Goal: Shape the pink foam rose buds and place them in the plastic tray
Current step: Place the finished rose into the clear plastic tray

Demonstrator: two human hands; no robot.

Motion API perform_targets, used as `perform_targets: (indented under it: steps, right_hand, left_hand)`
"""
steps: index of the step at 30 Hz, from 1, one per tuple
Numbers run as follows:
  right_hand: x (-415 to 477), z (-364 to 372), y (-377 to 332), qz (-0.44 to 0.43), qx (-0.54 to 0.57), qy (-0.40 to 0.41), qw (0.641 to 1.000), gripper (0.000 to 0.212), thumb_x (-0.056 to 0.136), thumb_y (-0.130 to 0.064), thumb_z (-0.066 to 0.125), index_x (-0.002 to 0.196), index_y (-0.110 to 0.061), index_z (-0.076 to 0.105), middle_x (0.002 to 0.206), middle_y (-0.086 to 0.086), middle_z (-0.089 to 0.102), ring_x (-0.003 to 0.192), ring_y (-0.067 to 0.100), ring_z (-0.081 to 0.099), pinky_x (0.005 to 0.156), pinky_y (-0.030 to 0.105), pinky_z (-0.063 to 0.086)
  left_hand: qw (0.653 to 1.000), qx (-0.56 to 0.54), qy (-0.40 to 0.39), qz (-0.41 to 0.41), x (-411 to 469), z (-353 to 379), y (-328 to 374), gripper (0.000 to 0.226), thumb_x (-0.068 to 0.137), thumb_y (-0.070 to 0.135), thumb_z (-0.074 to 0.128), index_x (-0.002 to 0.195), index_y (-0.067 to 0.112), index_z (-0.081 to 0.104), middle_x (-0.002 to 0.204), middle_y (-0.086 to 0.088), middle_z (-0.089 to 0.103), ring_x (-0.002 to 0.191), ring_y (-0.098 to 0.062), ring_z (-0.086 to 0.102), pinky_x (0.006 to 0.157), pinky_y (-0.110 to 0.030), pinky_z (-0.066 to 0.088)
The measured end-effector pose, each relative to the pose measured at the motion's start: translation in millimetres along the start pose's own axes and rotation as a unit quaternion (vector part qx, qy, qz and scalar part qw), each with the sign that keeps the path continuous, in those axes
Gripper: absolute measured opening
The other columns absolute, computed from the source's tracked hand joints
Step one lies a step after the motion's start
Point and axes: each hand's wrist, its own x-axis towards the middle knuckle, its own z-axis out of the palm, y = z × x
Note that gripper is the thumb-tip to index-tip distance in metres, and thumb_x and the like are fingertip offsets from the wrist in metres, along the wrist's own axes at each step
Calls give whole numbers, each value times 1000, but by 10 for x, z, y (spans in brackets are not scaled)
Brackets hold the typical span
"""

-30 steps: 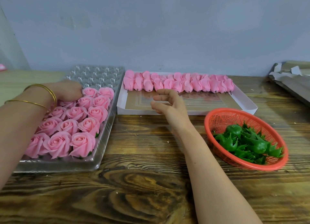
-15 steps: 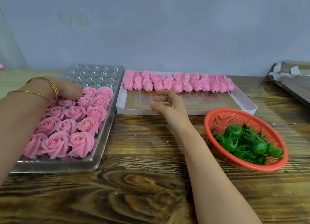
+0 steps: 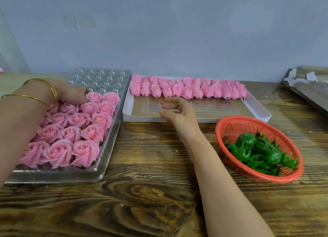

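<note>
**Tray filling station: hands almost unchanged**

Little has moved over the last second. The left hand (image 3: 71, 92) has edged slightly right along the far filled row, and the right hand (image 3: 179, 112) has kept its position.

1. Surface (image 3: 150, 192): dark-stained wood with heavy swirling grain, set against a plain grey-blue wall (image 3: 177, 32).
2. Plastic tray (image 3: 58, 176): clear, glossy and rectangular, on the left. Its moulded round cups are filled on the near side and bare at the far end.
3. White box (image 3: 142, 118): shallow card with low walls, just right of the tray, with a reflective brown floor.
4. Basket (image 3: 245, 117): round orange plastic mesh, near the box's front right corner. It holds green calyx pieces (image 3: 257, 151) that are spiky and matte.
5. Shaped roses (image 3: 85, 152): soft pink foam with layered open petals, seated in rows in the tray and touching one another.
6. Rose buds (image 3: 188, 89): closed, smooth, rounded pink foam, packed in one row along the box's far wall, with short dark stems pointing forward.
7. Left hand: lies over the far filled row with its fingers bent down among the roses. I cannot tell whether they grip one. Two thin gold bangles (image 3: 51, 89) ring the wrist.
8. Right hand: hovers over the box's front wall, fingers loosely spread, holding nothing.
</note>
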Motion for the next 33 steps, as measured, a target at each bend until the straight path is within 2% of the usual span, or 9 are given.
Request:
perform_targets:
  steps: [4,7,10,13,17,21,23,26,33]
  right_hand:
    - [9,-6,14,-1,0,4,1000,36,81,-5,72,113,-17,61,110,4,66,91,13,62,89,34,52]
    - [11,-11,21,-3,3,6,1000,36,79,-6,71,111,-19,61,108,3,67,88,13,61,88,33,51]
    - [19,-8,15,-4,2,11,1000,35,80,-4,71,109,-20,60,108,3,67,91,15,62,91,36,52]
    - [22,-4,11,-7,0,16,1000,34,80,-3,70,108,-21,60,105,2,67,91,15,62,90,36,53]
    - [26,-4,20,-9,8,25,1000,34,81,-1,69,108,-19,60,102,1,67,91,15,62,91,36,53]
    - [46,-1,26,-10,16,32,999,34,80,1,69,108,-17,61,99,1,67,91,16,62,90,37,53]
    - [56,2,31,-11,24,32,999,33,80,2,69,106,-18,60,97,2,66,89,16,62,87,34,53]
    - [68,8,40,-15,32,30,999,33,80,3,69,101,-21,60,93,0,66,86,14,62,83,30,52]
    - [70,2,48,-17,44,22,999,34,80,4,68,102,-20,59,93,1,66,85,13,62,80,27,52]
  left_hand:
    - [999,-16,-35,-13,-159,-142,54,52,92,8,55,140,11,34,125,-16,50,111,-34,55,72,-33,50]
    - [1000,-13,-15,-10,-287,-333,139,56,90,9,59,142,11,38,121,-16,46,106,-31,47,77,-33,45]
    - [995,-17,88,31,-409,-510,387,36,90,12,62,124,-1,57,118,-19,55,96,-29,49,85,-38,45]
    - [976,-68,185,90,-463,-565,736,22,88,16,63,103,-1,68,101,-24,68,78,-30,63,78,-33,48]
    - [964,-146,193,114,-368,-360,1233,15,85,7,53,87,-1,66,79,-21,68,69,-31,66,72,-36,55]
    - [968,-136,189,92,-201,-46,1571,22,85,3,51,63,2,50,53,-10,55,63,-27,58,44,-25,37]
    - [970,-131,178,96,-104,95,1650,11,86,4,54,77,-1,58,78,-20,69,80,-27,66,57,-24,44]
    - [966,-119,214,78,38,244,1701,28,93,16,52,115,0,58,123,-26,56,113,-40,55,87,-37,45]
    - [964,-78,245,71,177,298,1675,34,95,11,46,126,-3,51,128,-27,50,119,-41,49,94,-42,42]
